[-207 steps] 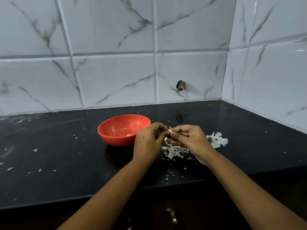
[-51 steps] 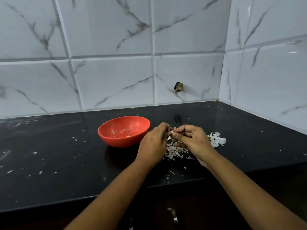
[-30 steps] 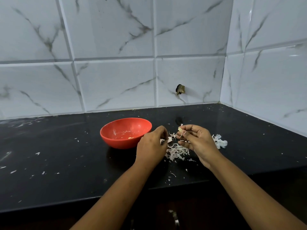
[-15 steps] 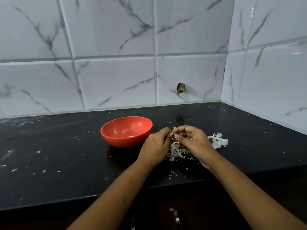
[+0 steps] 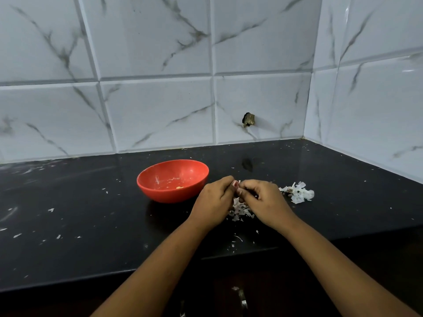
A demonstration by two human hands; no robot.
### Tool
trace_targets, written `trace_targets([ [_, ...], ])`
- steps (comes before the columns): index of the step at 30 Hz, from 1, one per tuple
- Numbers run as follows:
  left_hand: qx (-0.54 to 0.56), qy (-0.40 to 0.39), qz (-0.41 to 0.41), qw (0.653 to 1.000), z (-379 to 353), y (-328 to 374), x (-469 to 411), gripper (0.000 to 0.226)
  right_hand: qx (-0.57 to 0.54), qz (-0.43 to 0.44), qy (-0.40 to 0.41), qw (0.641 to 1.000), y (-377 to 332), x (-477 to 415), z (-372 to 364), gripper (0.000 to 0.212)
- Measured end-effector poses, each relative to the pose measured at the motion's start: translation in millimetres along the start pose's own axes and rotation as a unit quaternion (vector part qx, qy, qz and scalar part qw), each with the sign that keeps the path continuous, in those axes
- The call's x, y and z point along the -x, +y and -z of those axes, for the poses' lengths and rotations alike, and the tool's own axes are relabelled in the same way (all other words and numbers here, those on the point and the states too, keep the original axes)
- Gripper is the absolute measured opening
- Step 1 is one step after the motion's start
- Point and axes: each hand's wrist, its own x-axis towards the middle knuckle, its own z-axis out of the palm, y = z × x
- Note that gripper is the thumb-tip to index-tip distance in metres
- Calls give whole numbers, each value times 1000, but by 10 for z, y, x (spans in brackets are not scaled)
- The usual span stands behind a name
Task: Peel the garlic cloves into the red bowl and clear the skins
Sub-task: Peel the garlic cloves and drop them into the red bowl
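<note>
Moved back together since a moment ago: left hand [image 5: 214,202] and right hand [image 5: 263,200], both pinching one garlic clove [image 5: 235,184] above skins [image 5: 239,211]. Peel slowly, then drop into red bowl [image 5: 171,195].

The curled fingers of the left hand [image 5: 214,202] and right hand [image 5: 263,200] hide what they pinch, probably a garlic clove. The heap of white papery garlic skins [image 5: 239,211] is half covered by both hands. Pale specks inside the round red plastic bowl [image 5: 169,195] are too small to identify.
</note>
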Motion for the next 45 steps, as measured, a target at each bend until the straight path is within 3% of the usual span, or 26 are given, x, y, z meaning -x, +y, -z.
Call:
trace_targets([
  [12,142,-17,55,988,6,15,-20,33,55,31,21,998,45,-2,-28,19],
  [20,112,16,52,992,-10,49,7,28,-8,-12,31,999,-7,20,-17,20],
  [32,5,-1,-22,1000,-21,34,-1,25,26,-21,100,994,-15,17,-18,16],
  [37,-34,20,-39,998,-43,-3,3,28,49,-63,184,980,87,-37,51,18],
  [45,36,13,0,999,-16,48,12,14,99,-95,124,983,84,-36,27,7],
])
